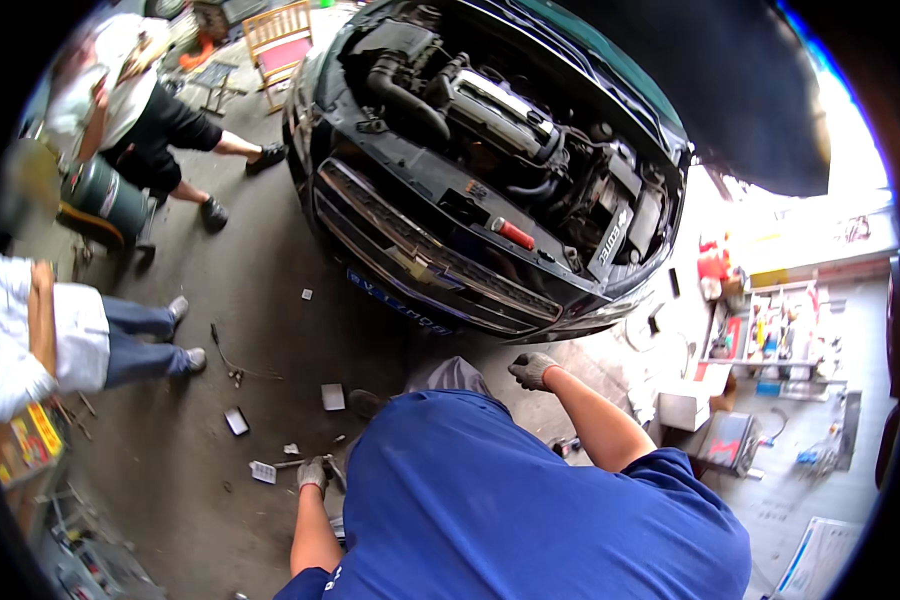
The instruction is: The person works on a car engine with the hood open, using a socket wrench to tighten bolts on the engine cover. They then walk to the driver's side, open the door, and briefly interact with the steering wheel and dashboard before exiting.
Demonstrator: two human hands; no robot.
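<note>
My left hand (312,472), in a grey work glove, is low at my left side, its fingers closed around what looks like a thin metal rod-shaped tool (288,464). The rod's end sticks out to the left, near a small white box (263,471). My right hand (533,371), gloved too, is held in front of the dark car (400,250), apart from its bumper. Its fingers are curled closed, and whatever they may hold is hidden. The car's hood is up over the engine (500,115). A red can (513,233) lies on the panel behind the grille.
Two people stand at the left, one in black shorts (155,130), one in jeans (135,330). Small boxes (333,397) and a cable (225,355) lie on the floor. A wooden chair (278,45) stands far left; a tool-laden shelf (780,330) and a white carton (683,408) are right.
</note>
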